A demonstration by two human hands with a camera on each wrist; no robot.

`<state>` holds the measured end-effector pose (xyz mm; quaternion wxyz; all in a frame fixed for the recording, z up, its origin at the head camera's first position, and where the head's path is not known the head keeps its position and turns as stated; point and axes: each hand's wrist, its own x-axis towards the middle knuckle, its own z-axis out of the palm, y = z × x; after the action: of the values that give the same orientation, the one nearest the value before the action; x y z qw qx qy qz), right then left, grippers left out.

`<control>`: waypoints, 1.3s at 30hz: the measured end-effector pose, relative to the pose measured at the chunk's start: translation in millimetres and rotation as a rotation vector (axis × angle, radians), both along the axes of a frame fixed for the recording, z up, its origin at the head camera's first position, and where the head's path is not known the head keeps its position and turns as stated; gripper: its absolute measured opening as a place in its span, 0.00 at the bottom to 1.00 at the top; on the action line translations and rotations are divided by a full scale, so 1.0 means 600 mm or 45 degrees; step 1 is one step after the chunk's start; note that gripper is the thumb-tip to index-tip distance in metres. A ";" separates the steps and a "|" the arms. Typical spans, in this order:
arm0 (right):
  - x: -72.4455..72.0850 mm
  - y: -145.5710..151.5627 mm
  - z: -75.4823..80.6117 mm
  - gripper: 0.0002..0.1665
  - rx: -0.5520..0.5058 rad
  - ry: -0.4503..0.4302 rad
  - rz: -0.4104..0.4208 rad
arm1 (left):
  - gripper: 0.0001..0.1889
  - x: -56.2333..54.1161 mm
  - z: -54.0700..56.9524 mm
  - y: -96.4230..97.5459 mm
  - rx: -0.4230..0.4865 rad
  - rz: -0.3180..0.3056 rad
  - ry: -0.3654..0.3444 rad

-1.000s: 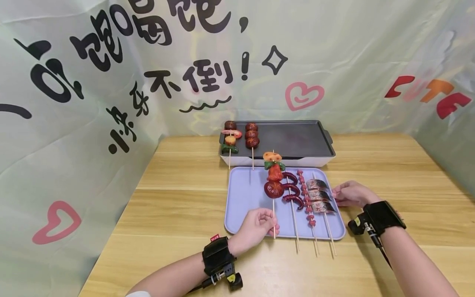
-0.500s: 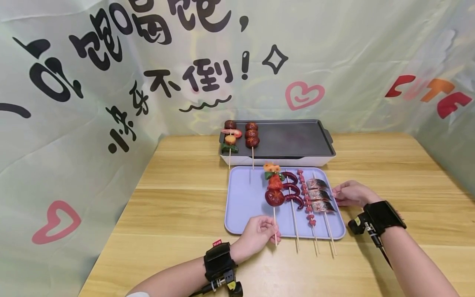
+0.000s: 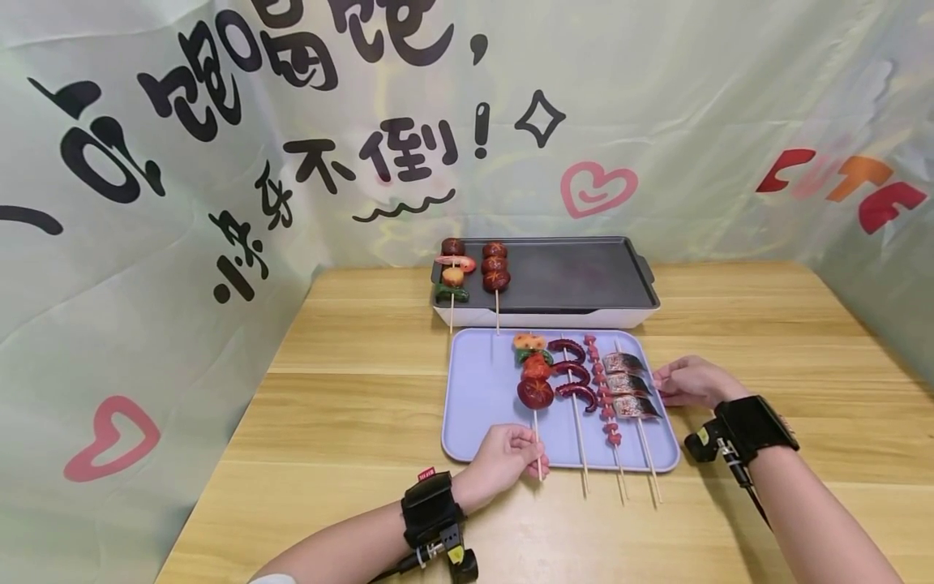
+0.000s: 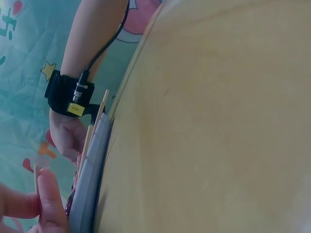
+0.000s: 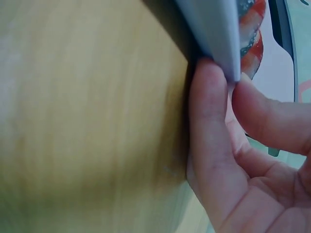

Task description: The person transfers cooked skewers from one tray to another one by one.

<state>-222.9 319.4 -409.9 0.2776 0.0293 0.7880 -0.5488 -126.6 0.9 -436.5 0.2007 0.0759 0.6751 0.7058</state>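
My left hand (image 3: 507, 456) pinches the bare lower stick of a mixed skewer (image 3: 535, 393), which carries a mushroom, a red chunk, green pepper and an orange piece. The skewer lies over the lavender tray (image 3: 470, 397), left of the octopus tentacle skewer (image 3: 572, 375). In the left wrist view, thumb and finger (image 4: 51, 194) meet on the stick. My right hand (image 3: 693, 381) holds the tray's right rim; the right wrist view shows thumb and forefinger (image 5: 210, 97) on either side of the tray's edge (image 5: 214, 34). Nearby on the tray is a fish-piece skewer (image 3: 629, 383).
A skewer of small red pieces (image 3: 600, 381) lies between tentacles and fish. Behind the tray stands a flat grill (image 3: 576, 272) bearing a mushroom skewer (image 3: 495, 266) and a mixed shrimp skewer (image 3: 453, 276) at its left end. A printed cloth (image 3: 693, 122) hangs behind the table.
My left hand has moved toward me and lowered the mixed skewer from above the tray, its tip shifting back from the grill's front edge, then slightly left. My right hand has stayed at the rim.
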 end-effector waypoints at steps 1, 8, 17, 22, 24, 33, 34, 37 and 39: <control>0.000 0.000 0.000 0.08 0.000 0.000 0.000 | 0.05 -0.001 0.000 -0.001 -0.014 -0.007 0.003; 0.000 0.000 -0.001 0.08 -0.008 0.008 0.000 | 0.02 -0.016 0.006 -0.007 -0.196 -0.078 0.062; 0.000 0.001 -0.001 0.08 0.008 0.008 -0.010 | 0.04 -0.039 0.022 -0.012 -0.410 -0.186 0.134; 0.000 0.000 -0.001 0.08 -0.003 0.005 -0.016 | 0.07 -0.050 0.029 -0.014 -0.552 -0.211 0.156; 0.000 0.000 -0.001 0.08 -0.005 0.003 -0.019 | 0.08 -0.052 0.032 -0.014 -0.591 -0.222 0.150; 0.001 0.000 0.000 0.07 0.008 0.010 -0.014 | 0.10 -0.054 0.036 -0.014 -0.645 -0.271 0.173; 0.000 0.000 0.000 0.07 0.011 0.012 -0.010 | 0.10 -0.054 0.036 -0.014 -0.646 -0.276 0.180; 0.001 -0.001 0.000 0.07 0.015 0.009 -0.016 | 0.10 -0.054 0.035 -0.015 -0.647 -0.282 0.186; 0.001 -0.001 0.000 0.07 0.014 0.011 -0.011 | 0.10 -0.055 0.034 -0.015 -0.643 -0.286 0.183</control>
<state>-222.4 318.8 -409.8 0.2717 0.0319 0.7919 -0.5459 -159.7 -8.2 -416.4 0.2418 0.1476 0.8293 0.4816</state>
